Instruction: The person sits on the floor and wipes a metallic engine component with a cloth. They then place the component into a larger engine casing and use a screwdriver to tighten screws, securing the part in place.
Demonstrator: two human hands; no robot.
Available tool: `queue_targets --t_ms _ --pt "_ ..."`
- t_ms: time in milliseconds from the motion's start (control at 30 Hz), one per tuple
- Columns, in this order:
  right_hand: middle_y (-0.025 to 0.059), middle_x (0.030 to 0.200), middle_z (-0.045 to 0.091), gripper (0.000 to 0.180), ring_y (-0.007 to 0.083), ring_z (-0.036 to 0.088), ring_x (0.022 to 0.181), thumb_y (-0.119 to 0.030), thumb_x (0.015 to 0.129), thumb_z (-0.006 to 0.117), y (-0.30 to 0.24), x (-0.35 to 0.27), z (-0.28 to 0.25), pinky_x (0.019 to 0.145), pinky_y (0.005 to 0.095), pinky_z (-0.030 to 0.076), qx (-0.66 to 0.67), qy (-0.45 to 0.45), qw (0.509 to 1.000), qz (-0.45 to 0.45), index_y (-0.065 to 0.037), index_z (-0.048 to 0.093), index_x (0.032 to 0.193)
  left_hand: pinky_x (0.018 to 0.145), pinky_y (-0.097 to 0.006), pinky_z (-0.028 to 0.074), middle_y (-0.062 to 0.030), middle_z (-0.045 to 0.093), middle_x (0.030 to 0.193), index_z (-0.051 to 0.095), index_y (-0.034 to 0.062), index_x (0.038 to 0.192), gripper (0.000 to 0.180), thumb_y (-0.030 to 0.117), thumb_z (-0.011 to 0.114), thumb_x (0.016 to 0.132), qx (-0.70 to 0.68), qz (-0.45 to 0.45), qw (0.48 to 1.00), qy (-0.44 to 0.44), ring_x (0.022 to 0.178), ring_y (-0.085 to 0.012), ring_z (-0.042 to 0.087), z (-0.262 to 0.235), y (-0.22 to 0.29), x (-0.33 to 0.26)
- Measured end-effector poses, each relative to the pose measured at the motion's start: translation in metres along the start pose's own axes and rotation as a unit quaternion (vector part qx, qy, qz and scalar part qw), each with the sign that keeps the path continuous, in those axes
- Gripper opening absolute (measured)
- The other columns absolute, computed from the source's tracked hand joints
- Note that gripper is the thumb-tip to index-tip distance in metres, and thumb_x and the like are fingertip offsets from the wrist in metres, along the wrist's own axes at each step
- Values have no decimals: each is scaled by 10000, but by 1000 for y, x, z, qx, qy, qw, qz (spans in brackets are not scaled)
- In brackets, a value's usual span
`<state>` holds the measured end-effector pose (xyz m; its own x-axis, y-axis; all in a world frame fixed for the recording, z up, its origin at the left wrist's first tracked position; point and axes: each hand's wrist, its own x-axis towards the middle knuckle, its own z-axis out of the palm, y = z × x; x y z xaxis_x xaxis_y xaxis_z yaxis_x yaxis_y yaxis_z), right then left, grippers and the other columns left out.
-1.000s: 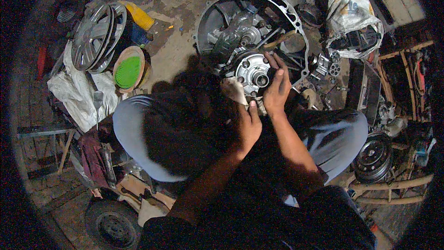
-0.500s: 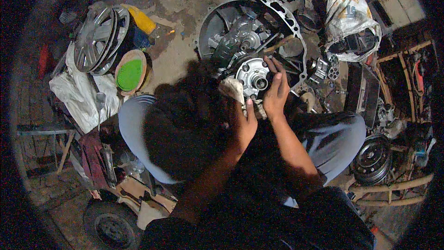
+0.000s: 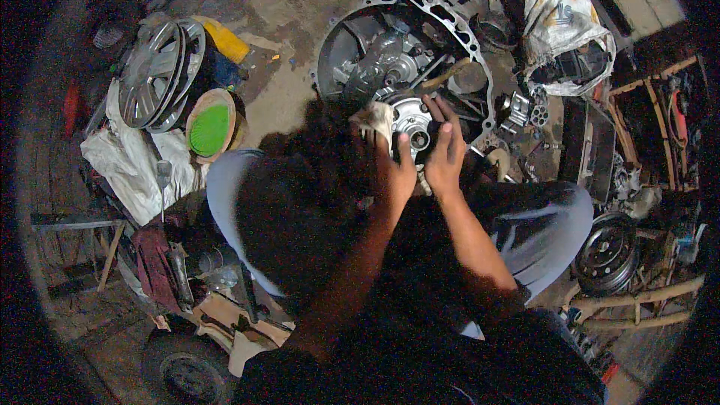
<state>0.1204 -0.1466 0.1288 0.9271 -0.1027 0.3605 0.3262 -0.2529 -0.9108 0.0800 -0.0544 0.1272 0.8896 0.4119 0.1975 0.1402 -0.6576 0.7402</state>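
A round metal hub part (image 3: 412, 121) with a dark centre hole sits in front of a large gearbox bell housing (image 3: 375, 37) on the ground. My left hand (image 3: 391, 166) presses a pale rag (image 3: 377, 118) against the left side of the hub part. On the part's right side rests my right hand (image 3: 445, 151), its fingers spread over the rim. Both forearms reach forward between my knees, which are in grey trousers.
Wheel covers (image 3: 154, 67), a green-lidded round container (image 3: 210, 127) and a white cloth (image 3: 131, 165) lie to the left. A printed sack (image 3: 559, 15), metal parts, a black wheel (image 3: 607, 251) and wooden frames crowd the right. A small tyre (image 3: 180, 364) sits low left.
The view has shifted slightly. My left hand has moved the rag a little along the hub part, while my right hand stays on its right side.
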Motion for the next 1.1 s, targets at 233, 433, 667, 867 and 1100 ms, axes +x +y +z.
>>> queue_targets --t_ms 233,433,667,867,1100 --pt "163 1313 665 607 296 619 1204 -464 1091 320 1 2 -5 1071 408 425 18 -2 1000 9 46 518 1355 1238 -510 96 -323 227 1598 254 -107 1523 645 237 478 1025 -46 -25 999 8 1504 -473 166 18 -14 -16" --pt "187 1307 662 629 287 629 1189 -479 1091 298 3 2 -5 1063 403 432 26 4 1000 6 47 525 1350 1214 -558 160 -334 409 1488 477 -106 1386 512 260 475 1028 -89 -14 996 2 1444 -514 273 4 8 12" --pt "186 1259 689 646 278 626 1194 -491 1090 292 4 5 -3 1078 402 411 65 14 997 47 54 507 1365 1122 -579 317 -286 572 1306 665 -64 1120 414 292 478 1023 45 149 984 -89 1298 -511 448 19 -25 47" --pt "202 1242 690 688 271 614 1205 -539 1079 274 6 6 -3 1108 387 373 86 37 993 68 44 495 1370 1074 -505 407 -259 628 1264 671 -37 1168 427 314 467 1039 -59 81 995 -24 1220 -446 564 9 -18 40" --pt "259 1180 696 782 306 621 1195 -639 1045 245 -3 11 -14 1112 397 373 249 100 949 166 33 465 1379 1067 -423 440 -226 648 1282 637 -23 1261 404 264 448 1047 -188 36 981 -22 1209 -377 607 1 -5 44"
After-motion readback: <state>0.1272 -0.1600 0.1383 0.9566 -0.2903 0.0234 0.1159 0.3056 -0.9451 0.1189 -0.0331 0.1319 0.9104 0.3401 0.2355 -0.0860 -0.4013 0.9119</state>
